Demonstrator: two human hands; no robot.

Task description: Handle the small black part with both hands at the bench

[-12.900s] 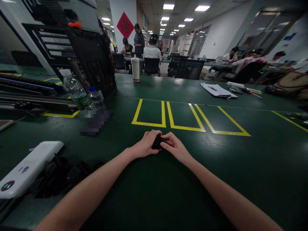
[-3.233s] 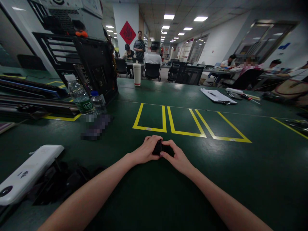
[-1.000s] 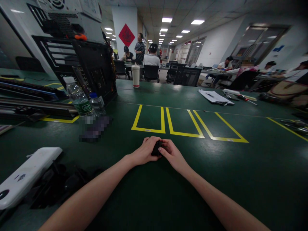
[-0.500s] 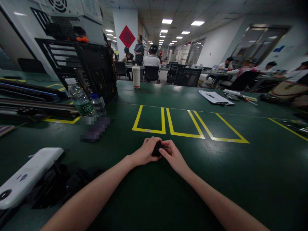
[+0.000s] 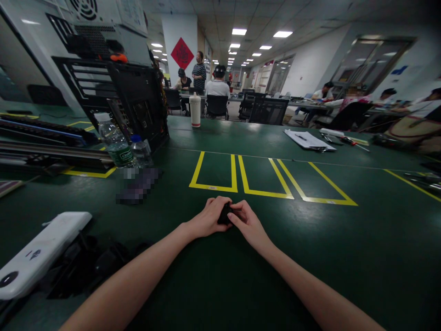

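Observation:
A small black object (image 5: 225, 214), its kind not clear, is held between my hands just above or on the green table (image 5: 220, 280). My left hand (image 5: 208, 218) is closed around its left side, thumb below and fingers over the top. From the right, my right hand (image 5: 246, 219) pinches the object's edge with thumb and fingertips. Much of the object is covered by the fingers. Beyond the hands, yellow tape outlines (image 5: 212, 187) mark the table top.
On the left are a white device (image 5: 46, 250) with dark gear beside it, two plastic bottles (image 5: 117, 142) and a black computer case (image 5: 138, 103). A white tumbler (image 5: 195, 110) and a clipboard with paper (image 5: 308, 139) stand farther back. Several people sit or stand in the background.

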